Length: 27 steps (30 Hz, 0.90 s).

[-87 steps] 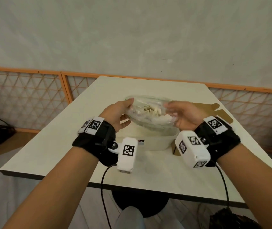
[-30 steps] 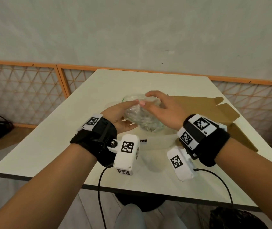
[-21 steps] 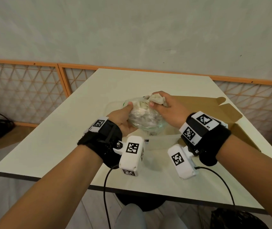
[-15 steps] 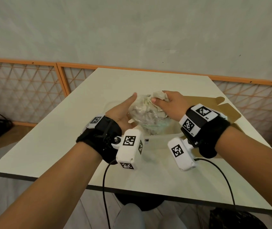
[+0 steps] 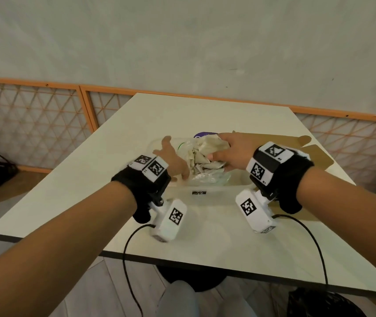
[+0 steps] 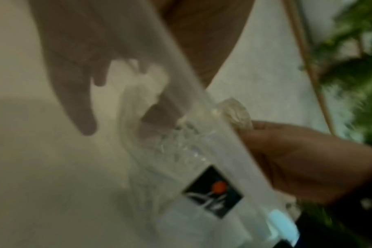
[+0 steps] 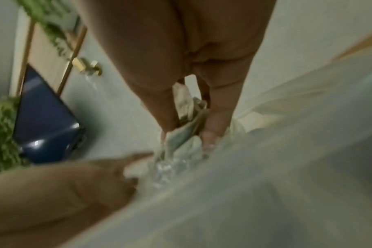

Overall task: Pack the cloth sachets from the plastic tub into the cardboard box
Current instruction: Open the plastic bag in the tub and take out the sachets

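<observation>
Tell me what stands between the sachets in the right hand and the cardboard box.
Nothing visible does. The right hand grips a bunch of cloth sachets above the plastic tub; the cardboard box lies just to its right on the table, though the hand and wristband hide its near part.

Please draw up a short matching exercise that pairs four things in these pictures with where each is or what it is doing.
Things
1. right hand
2. left hand
3. cardboard box
4. plastic tub

States
A. lies flat and brown on the table's right side
B. translucent, with a small dark label on its near wall
C. grips a bundle of cloth sachets
D. rests at the clear plastic bag, fingers loose

Pairs: 1-C, 2-D, 3-A, 4-B
</observation>
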Motion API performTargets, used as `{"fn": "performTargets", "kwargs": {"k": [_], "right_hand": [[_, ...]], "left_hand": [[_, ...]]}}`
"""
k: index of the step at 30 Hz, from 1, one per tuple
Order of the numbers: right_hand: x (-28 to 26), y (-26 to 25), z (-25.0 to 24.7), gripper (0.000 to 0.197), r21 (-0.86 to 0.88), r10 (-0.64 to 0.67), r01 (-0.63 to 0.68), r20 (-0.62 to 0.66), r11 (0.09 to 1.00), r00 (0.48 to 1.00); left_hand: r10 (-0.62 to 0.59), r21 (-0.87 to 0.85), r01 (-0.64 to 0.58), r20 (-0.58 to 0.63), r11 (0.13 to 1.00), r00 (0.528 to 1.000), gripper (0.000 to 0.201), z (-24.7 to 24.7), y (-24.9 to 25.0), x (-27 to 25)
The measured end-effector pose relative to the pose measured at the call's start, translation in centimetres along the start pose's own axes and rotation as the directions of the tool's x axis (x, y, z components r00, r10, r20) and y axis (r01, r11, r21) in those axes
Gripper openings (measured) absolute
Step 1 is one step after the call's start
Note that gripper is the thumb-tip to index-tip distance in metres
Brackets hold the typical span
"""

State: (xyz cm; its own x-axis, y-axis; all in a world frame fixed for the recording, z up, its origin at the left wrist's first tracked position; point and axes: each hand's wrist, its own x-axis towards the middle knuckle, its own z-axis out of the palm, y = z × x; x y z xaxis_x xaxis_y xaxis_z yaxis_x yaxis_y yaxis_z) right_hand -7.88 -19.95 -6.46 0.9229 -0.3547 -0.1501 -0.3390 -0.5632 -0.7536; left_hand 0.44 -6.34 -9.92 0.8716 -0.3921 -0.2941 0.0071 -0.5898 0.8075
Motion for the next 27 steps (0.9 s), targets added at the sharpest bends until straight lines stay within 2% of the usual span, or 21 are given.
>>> {"fn": "performTargets", "kwargs": {"k": [2, 3, 5, 8, 11, 14, 16, 17, 19, 22, 25, 27], "right_hand": [[0.2, 0.0, 0.1, 0.058, 0.053, 0.035, -0.034, -0.024, 0.998, 0.999], [0.5, 0.2, -0.1, 0.054, 0.050, 0.042, -0.041, -0.015, 0.998, 0.999], [0.8, 0.2, -0.7, 0.045, 0.009, 0.028, -0.029, 0.025, 1.000, 0.999], [0.8, -0.1, -1.3, 0.044, 0.030, 0.058, -0.059, 0.043, 0.998, 0.997], [0.9, -0.2, -1.1, 0.053, 0.039, 0.116, -0.121, 0.105, 0.992, 0.988], [1.1, -0.3, -0.6, 0.065, -0.080, 0.124, -0.112, 0.152, 0.990, 0.981], [1.2, -0.8, -0.6, 0.061, -0.146, 0.126, -0.107, 0.133, 0.983, 0.983], [1.2, -1.2, -0.9, 0.058, -0.173, 0.123, -0.098, 0.142, 0.980, 0.982], [1.3, -1.8, -1.3, 0.060, -0.234, 0.117, -0.064, 0.219, 0.970, 0.969], [1.1, -2.0, -1.1, 0.068, -0.363, 0.066, 0.043, 0.284, 0.931, 0.957], [1.3, -1.6, -0.5, 0.048, -0.464, -0.080, 0.166, 0.198, 0.870, 0.977], [1.8, -1.0, -0.7, 0.036, -0.396, -0.118, 0.168, 0.148, 0.903, 0.982]], "left_hand": [[0.166, 0.145, -0.159, -0.041, 0.977, 0.985, 0.093, -0.2, 0.3, -0.5], [0.244, 0.215, -0.236, -0.008, 0.948, 0.970, 0.085, -0.3, 0.3, -0.6], [0.296, 0.272, -0.316, 0.113, 0.909, 0.948, 0.072, -0.7, 0.4, -0.7], [0.159, 0.185, -0.207, 0.245, 0.961, 0.956, 0.069, -1.2, 0.7, -0.5], [0.018, 0.218, -0.094, 0.328, 0.971, 0.945, 0.070, -1.6, 1.0, -0.6], [-0.083, 0.299, -0.049, 0.415, 0.953, 0.906, 0.054, -1.4, 1.2, -0.8], [-0.119, 0.320, -0.026, 0.425, 0.947, 0.897, 0.042, -1.4, 1.7, -1.1], [-0.125, 0.306, -0.012, 0.425, 0.952, 0.897, 0.036, -1.7, 2.0, -1.3], [-0.076, 0.279, -0.043, 0.401, 0.959, 0.913, 0.036, -2.5, 2.6, -1.0], [-0.010, 0.099, -0.017, 0.273, 0.995, 0.962, 0.026, -4.2, 3.7, -0.9], [0.093, -0.131, -0.075, 0.136, 0.988, 0.986, 0.023, -4.5, 4.4, -1.2], [0.107, -0.299, -0.060, 0.144, 0.952, 0.984, 0.019, -4.0, 3.9, -1.4]]}}
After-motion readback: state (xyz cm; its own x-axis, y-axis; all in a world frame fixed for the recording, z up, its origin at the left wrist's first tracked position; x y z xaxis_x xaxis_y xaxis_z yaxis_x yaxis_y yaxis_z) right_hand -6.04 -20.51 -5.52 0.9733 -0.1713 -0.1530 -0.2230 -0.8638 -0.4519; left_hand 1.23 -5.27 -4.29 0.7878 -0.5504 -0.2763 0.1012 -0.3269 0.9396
